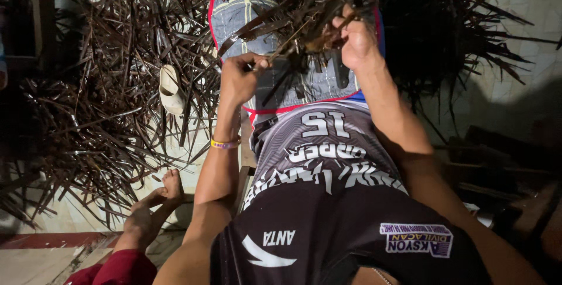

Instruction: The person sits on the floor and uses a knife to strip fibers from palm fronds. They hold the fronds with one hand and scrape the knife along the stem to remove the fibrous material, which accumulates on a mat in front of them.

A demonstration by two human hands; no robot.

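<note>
Over a pale tiled floor strewn with dried leaves, both hands grip leaf strips.

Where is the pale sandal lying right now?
In the head view the pale sandal lies on the floor left of the left hand, among the dried palm leaves.

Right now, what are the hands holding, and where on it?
Both hands grip a bundle of dry dark leaf strips over the lap. The left hand pinches its lower strips; the right hand clasps the bundle near its middle.
</note>
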